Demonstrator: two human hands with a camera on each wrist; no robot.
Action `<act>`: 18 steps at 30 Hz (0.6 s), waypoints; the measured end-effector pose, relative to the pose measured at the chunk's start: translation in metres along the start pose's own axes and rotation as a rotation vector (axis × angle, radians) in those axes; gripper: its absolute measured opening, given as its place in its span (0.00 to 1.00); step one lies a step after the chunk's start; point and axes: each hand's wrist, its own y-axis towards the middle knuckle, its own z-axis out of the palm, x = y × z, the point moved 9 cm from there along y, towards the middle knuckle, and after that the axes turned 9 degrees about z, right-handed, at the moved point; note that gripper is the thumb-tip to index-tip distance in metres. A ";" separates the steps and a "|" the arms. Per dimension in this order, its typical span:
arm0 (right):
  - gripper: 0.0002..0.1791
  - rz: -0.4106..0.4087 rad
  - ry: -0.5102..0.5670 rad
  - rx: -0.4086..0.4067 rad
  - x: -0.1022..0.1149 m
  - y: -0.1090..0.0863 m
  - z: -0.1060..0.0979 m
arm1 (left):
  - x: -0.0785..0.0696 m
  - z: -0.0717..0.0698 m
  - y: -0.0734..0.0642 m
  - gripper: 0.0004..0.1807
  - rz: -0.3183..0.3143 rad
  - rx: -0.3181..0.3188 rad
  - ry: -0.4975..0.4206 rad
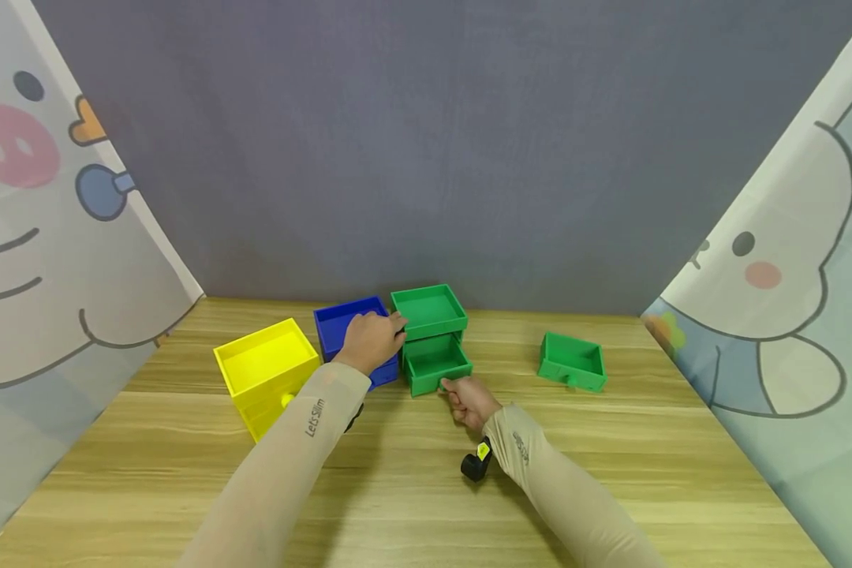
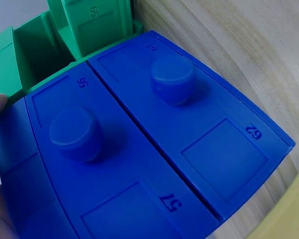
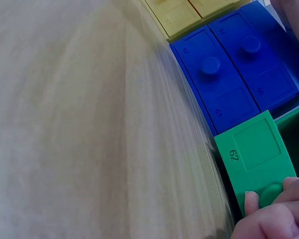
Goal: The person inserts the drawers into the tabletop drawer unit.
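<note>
A light wooden table stands before a grey fabric backdrop, flanked by cartoon-printed curtains left and right, evenly lit.

Matt plastic green drawer and blue cabinet; smooth wood-grain table.

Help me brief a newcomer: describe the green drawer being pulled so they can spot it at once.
On the wooden table, three drawer boxes stand in a row: yellow, blue, green. The pulled drawer sticks out from the green box's lower slot, its knob pinched by the right hand. Unlike the loose green drawer lying alone to the right, it sits in its box.
</note>
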 end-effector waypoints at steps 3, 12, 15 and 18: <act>0.10 0.003 0.003 -0.002 0.000 0.001 -0.001 | 0.000 0.000 0.000 0.18 -0.003 0.003 0.004; 0.11 0.030 -0.018 0.043 -0.003 0.002 -0.002 | 0.002 0.005 0.001 0.20 -0.036 0.071 -0.027; 0.12 0.037 -0.038 0.077 -0.005 0.002 -0.001 | 0.003 0.004 0.000 0.19 -0.037 0.067 -0.029; 0.13 0.042 -0.051 0.097 -0.006 0.001 -0.002 | 0.003 0.003 0.000 0.19 -0.030 0.055 -0.022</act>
